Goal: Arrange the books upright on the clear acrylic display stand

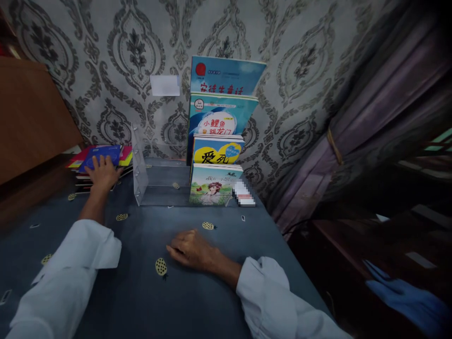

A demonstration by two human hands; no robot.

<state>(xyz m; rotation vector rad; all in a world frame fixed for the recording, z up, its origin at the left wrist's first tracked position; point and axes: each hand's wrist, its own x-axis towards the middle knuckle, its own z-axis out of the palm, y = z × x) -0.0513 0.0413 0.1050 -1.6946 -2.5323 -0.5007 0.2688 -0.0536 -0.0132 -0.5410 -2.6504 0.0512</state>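
Note:
My left hand (103, 174) reaches out to the far left and lies with fingers spread on a blue book (112, 151) that tops a small stack. Pink and yellow covers (78, 157) stick out from under it. My right hand (193, 249) rests on the table near the middle, its fingers curled in, with nothing seen in it. Between and beyond the hands stands a clear tiered book rack (140, 176). Its right side holds upright books in steps: a tall blue one (229, 75), a teal one (226, 113), a yellow one (219, 150) and a pale green one (213, 186) in front.
A dark tablecloth (141, 301) with pineapple prints covers the table. Right of the rack lies a small blurred-out item (243, 194). Patterned wallpaper (134, 52) rises behind. A wooden cabinet (31, 117) stands at the left, and a tied curtain (328, 136) hangs past the table's right edge.

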